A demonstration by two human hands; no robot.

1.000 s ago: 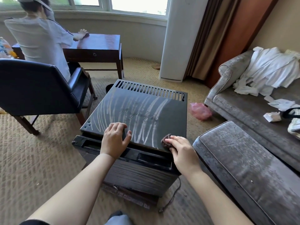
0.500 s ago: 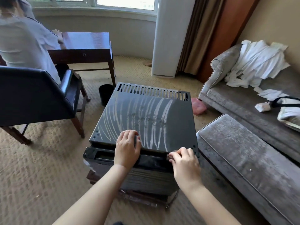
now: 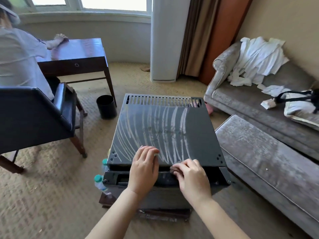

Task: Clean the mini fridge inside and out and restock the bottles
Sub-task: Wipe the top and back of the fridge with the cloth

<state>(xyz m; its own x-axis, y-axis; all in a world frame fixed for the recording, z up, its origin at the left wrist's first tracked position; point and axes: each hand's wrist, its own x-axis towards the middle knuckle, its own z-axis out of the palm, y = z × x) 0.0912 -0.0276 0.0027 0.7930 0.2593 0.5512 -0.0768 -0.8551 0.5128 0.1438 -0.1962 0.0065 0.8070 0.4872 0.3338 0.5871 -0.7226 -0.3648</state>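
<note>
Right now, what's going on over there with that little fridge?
A person is wiping the outside of the mini fridge. Their right hand grips a dark cloth at the front edge of its top, and the left hand rests on the top beside it. Pale streaks cross the top. Two green-capped bottles stand by the fridge's left front corner.

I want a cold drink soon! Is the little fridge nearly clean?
Not yet. The fridge top shows streaky wipe marks, so it looks wiped. The right hand holds a brown cloth at the front edge while the left hand rests on the top. Two bottles wait outside; the inside can't be seen, and restocking is left.
</note>
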